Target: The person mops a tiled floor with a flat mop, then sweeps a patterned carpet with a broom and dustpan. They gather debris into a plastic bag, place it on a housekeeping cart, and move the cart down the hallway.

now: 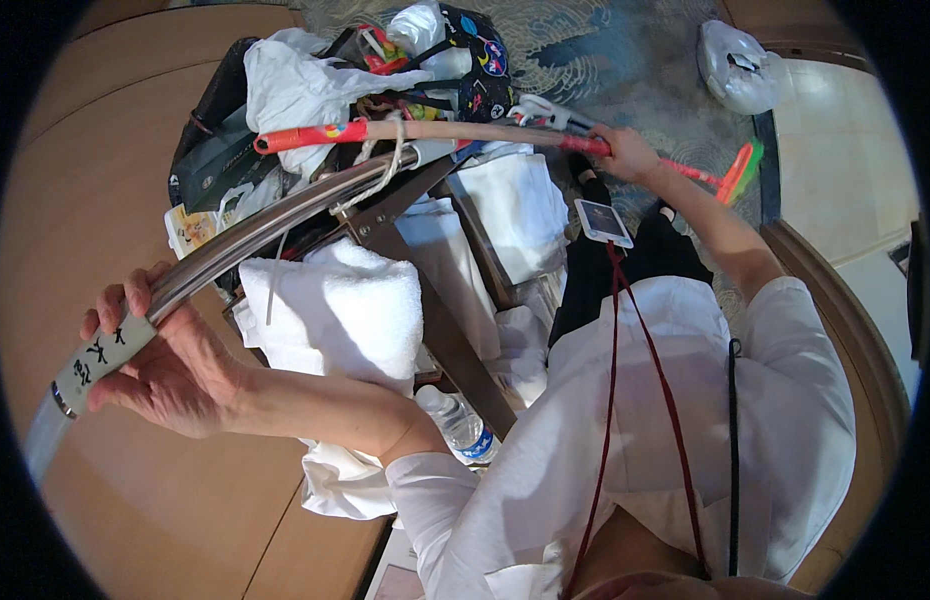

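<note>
At the left, my left hand [180, 360] holds the pale grip of a metal tube [277, 217], which looks like a vacuum cleaner wand; the grip bears handwriting. The tube slants up across a loaded cart towards a rope loop [394, 165]. My right hand [626, 154], at upper right, is closed around the red part of a long handle [465, 132]. This handle crosses above the tube. Beyond the hand, a thin red shaft leads to an orange and green brush head [739, 172]. Folded white towels [337, 307] lie below the tube.
The cart's dark frame [450, 322] holds folded white linens [514, 210] and a plastic bottle [461, 427]. Bags, including a white plastic bag [300, 82] and a patterned black bag [484, 60], crowd its far end. A filled plastic bag [739, 67] sits by the tiled doorway.
</note>
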Available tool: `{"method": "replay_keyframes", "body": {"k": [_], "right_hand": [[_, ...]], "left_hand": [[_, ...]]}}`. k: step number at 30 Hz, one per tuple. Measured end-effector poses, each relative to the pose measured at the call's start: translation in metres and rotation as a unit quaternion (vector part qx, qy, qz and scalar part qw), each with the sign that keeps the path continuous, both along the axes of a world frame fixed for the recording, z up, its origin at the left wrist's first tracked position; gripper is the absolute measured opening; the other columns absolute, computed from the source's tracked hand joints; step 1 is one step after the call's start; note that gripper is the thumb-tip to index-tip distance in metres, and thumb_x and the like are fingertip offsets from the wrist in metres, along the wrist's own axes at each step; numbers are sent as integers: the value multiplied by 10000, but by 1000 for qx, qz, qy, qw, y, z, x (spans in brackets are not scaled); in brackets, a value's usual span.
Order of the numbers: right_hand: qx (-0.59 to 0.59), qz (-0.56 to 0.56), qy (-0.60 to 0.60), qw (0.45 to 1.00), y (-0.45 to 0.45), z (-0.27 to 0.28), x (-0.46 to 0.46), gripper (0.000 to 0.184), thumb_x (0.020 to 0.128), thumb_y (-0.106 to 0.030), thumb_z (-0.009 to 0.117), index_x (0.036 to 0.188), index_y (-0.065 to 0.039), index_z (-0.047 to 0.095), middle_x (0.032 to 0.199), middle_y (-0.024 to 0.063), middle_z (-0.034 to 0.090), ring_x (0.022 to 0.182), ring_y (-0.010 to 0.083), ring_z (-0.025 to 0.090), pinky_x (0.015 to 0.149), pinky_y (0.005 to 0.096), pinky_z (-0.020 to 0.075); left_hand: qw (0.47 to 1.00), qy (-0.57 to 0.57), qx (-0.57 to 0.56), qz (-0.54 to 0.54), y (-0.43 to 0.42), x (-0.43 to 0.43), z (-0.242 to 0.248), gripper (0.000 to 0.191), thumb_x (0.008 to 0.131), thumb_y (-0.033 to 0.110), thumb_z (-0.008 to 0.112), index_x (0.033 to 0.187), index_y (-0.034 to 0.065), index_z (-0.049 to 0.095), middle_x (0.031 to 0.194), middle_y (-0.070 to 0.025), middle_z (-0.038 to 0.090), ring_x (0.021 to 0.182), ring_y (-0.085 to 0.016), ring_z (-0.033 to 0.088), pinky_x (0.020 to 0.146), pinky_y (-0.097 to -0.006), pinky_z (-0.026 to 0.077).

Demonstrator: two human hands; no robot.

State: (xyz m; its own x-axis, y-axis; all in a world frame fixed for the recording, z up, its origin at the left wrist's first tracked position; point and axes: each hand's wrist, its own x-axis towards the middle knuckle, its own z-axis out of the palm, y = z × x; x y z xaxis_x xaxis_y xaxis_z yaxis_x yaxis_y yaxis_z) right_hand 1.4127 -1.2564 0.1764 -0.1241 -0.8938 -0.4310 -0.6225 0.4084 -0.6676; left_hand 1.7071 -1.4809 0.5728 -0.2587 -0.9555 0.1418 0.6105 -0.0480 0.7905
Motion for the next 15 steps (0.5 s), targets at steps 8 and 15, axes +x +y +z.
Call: {"method": "replay_keyframes", "body": {"k": [8,15], "right_hand": [[33,116,16,993,-2,-35,-56,210,744,-235,572,877,-83,633,783,191,621,783,376,590,718,477,469],[122,100,34,987,54,-58,-95,191,715,-135,565,877,-43,610,863,207,607,866,385,569,752,451,449]], "left_hand": [[997,-31,-8,-64,8,-17,5,477,727,378,726,1012,60,513,852,-56,495,786,-225,436,814,-353,267],[999,-30,-32,21,7,-9,2,466,737,401,711,969,40,527,787,-84,511,692,-230,443,775,-358,300]]}}
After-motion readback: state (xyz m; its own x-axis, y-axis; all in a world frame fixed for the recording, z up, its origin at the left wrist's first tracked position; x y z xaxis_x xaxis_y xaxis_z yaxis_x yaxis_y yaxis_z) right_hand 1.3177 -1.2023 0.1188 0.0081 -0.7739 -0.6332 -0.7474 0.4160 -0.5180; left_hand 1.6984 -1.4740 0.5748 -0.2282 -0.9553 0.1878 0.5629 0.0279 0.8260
